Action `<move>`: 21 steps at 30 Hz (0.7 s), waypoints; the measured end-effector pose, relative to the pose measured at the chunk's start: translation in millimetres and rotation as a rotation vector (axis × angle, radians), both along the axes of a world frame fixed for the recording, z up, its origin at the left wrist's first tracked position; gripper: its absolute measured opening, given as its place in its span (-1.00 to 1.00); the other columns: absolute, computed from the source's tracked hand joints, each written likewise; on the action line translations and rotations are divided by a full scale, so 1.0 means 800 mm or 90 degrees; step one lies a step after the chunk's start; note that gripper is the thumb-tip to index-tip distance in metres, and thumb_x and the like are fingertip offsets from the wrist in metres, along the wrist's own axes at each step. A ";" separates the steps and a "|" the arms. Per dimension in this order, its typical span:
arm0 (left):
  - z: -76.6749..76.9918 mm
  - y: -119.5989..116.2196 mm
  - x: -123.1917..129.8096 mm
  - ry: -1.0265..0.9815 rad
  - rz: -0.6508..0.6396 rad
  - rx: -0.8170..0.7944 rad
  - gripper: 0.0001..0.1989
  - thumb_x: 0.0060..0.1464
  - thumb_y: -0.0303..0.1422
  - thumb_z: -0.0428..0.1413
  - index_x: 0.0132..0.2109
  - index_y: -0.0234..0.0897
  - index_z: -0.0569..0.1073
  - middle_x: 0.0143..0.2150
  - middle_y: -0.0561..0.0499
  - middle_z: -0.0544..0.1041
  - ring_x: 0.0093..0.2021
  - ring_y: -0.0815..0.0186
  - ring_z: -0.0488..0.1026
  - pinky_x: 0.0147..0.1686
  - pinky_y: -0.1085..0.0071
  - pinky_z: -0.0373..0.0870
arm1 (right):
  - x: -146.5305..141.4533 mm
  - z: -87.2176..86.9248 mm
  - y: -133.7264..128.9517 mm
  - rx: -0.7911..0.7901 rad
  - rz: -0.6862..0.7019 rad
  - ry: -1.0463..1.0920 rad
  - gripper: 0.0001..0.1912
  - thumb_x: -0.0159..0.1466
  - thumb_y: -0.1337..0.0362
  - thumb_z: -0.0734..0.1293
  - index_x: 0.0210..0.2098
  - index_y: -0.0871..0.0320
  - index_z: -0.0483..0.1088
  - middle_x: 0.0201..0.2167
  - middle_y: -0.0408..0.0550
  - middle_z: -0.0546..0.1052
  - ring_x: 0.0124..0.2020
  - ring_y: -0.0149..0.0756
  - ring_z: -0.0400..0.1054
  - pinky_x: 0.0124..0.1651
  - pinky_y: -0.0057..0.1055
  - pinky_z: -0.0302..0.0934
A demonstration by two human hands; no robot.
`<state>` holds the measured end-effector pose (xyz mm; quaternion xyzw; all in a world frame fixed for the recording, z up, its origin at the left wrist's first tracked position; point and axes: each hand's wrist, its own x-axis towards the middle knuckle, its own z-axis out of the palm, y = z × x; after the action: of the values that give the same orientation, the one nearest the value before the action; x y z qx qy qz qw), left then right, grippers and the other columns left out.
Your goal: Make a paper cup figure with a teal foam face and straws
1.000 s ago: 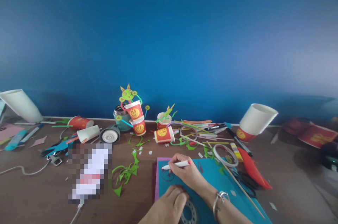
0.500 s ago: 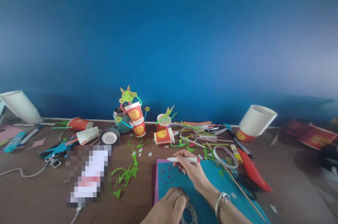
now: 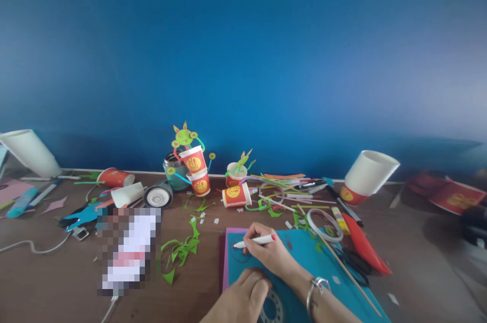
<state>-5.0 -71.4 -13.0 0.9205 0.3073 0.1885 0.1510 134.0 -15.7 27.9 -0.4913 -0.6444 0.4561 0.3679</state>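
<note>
A white marker (image 3: 258,242) with a red end is pinched in my right hand (image 3: 266,252), its tip down on the drawn face at the upper left of the blue paper (image 3: 292,277). Most of that face (image 3: 236,258) is hidden behind the hand. My left hand (image 3: 245,292) lies lower on the paper with its fingers curled and pressed together. Against its right side is a grey ring-shaped disc (image 3: 279,308) with small holes, partly covered by the hand; whether the fingers grip it is hidden. Purple paper (image 3: 226,262) sticks out beneath the blue.
Green scraps (image 3: 182,252) lie left of the paper. Behind stand stacked red cups (image 3: 200,183) with a green paper figure. A tape roll (image 3: 324,225), scissors (image 3: 353,264), a wooden stick (image 3: 353,282) and a red packet (image 3: 363,244) are at the right. A blurred-out phone (image 3: 131,249) lies left.
My right hand has moved left and down, bringing the marker's tip from above the paper onto the drawn face. My left hand stays about where it was.
</note>
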 end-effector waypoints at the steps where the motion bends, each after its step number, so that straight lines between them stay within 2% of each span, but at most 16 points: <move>1: 0.000 0.000 0.000 0.002 0.001 0.000 -0.74 0.10 -0.58 -0.01 -0.05 -0.33 0.29 -0.08 -0.11 0.46 -0.04 0.20 0.38 -0.03 0.36 0.37 | 0.000 0.000 0.000 -0.005 0.003 0.002 -0.89 0.12 0.34 0.26 -0.54 0.15 0.33 -0.59 -0.15 0.51 -0.49 -0.35 0.39 -0.41 -0.49 0.21; 6: -0.001 0.001 0.000 -0.016 -0.002 -0.002 -0.80 0.15 -0.51 0.01 -0.06 -0.34 0.30 -0.09 -0.11 0.46 -0.04 0.21 0.38 -0.03 0.38 0.37 | 0.000 -0.005 0.003 -0.027 0.003 0.075 -0.85 0.15 0.22 0.30 -0.48 0.16 0.37 -0.53 -0.11 0.55 -0.46 -0.33 0.39 -0.42 -0.48 0.21; 11: -0.005 0.003 -0.001 -0.036 -0.007 0.033 -0.82 0.22 -0.40 0.00 -0.05 -0.34 0.30 -0.09 -0.13 0.48 -0.03 0.21 0.40 -0.01 0.36 0.37 | 0.014 -0.013 0.010 -0.020 -0.146 0.166 -0.74 0.18 0.07 0.28 -0.35 0.16 0.38 -0.52 -0.09 0.53 -0.56 -0.39 0.27 -0.56 -0.51 0.06; 14: -0.009 0.005 -0.002 -0.045 -0.012 0.044 -0.79 0.22 -0.34 0.01 -0.04 -0.34 0.30 -0.10 -0.14 0.48 -0.03 0.21 0.41 -0.02 0.36 0.38 | 0.023 -0.015 0.012 -0.003 -0.183 0.115 -0.72 0.16 0.06 0.30 -0.47 0.15 0.36 -0.59 -0.14 0.48 -0.62 -0.42 0.19 -0.59 -0.50 0.00; 17: -0.012 0.005 -0.001 -0.051 -0.016 0.044 -0.78 0.21 -0.35 0.03 -0.04 -0.36 0.29 -0.10 -0.13 0.48 -0.02 0.22 0.40 -0.01 0.39 0.37 | 0.026 -0.017 0.012 0.023 -0.172 0.049 -0.69 0.14 0.10 0.31 -0.62 0.14 0.28 -0.69 -0.17 0.43 -0.64 -0.40 0.21 -0.55 -0.48 0.03; 21: -0.013 0.005 -0.001 -0.060 -0.009 0.044 -0.81 0.21 -0.38 0.02 -0.05 -0.34 0.29 -0.09 -0.13 0.48 -0.02 0.22 0.41 -0.02 0.39 0.38 | 0.023 -0.023 0.014 0.029 -0.146 0.002 -0.72 0.13 0.18 0.29 -0.65 0.11 0.22 -0.73 -0.19 0.42 -0.64 -0.39 0.24 -0.53 -0.48 0.07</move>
<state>-6.0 -67.4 -23.0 0.9174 0.2864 0.2412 0.1349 152.1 -4.5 9.8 -0.5525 -0.5937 0.3971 0.4296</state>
